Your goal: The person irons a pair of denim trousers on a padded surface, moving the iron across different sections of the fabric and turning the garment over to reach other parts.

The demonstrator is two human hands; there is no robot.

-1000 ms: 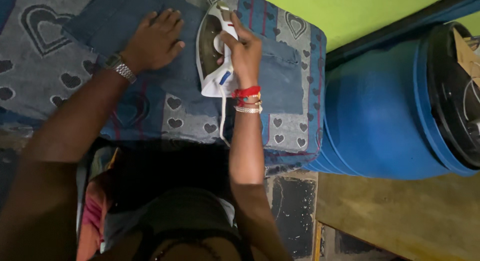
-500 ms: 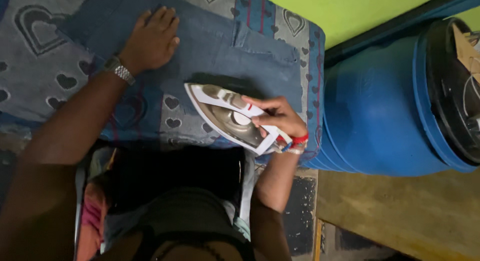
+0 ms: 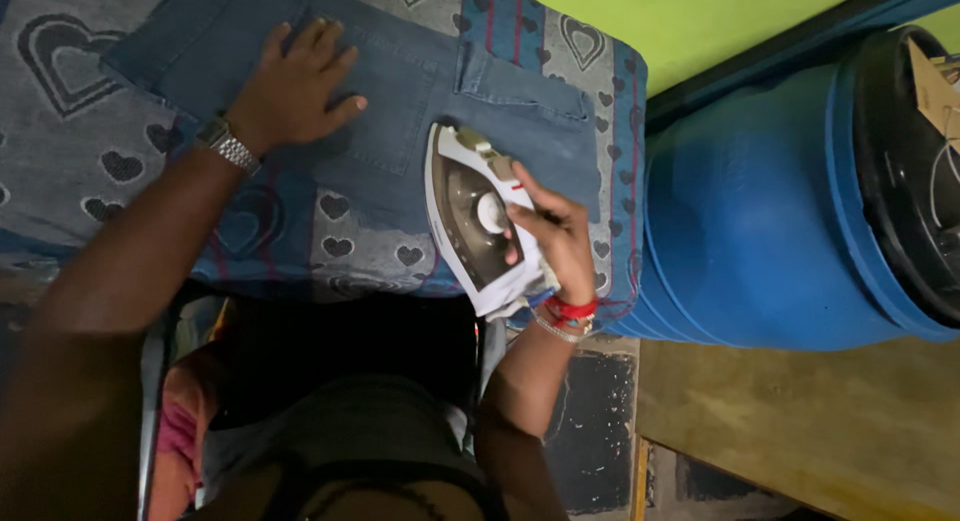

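My right hand [image 3: 552,243] is wrapped around the iron [image 3: 472,217], which sits on the jeans [image 3: 420,91] near their back pocket; my left hand [image 3: 295,86] lies flat and open on the denim, holding nothing; blue barrel [image 3: 750,211] just beside.

A padded surface under a grey and blue cloth printed with hearts [image 3: 70,151] fills the upper left of the frame. Spread flat on it, across the top middle, lies a blue denim garment [image 3: 420,91] with a pocket. A white and brown iron [image 3: 470,216] stands at the cloth's lower right edge.
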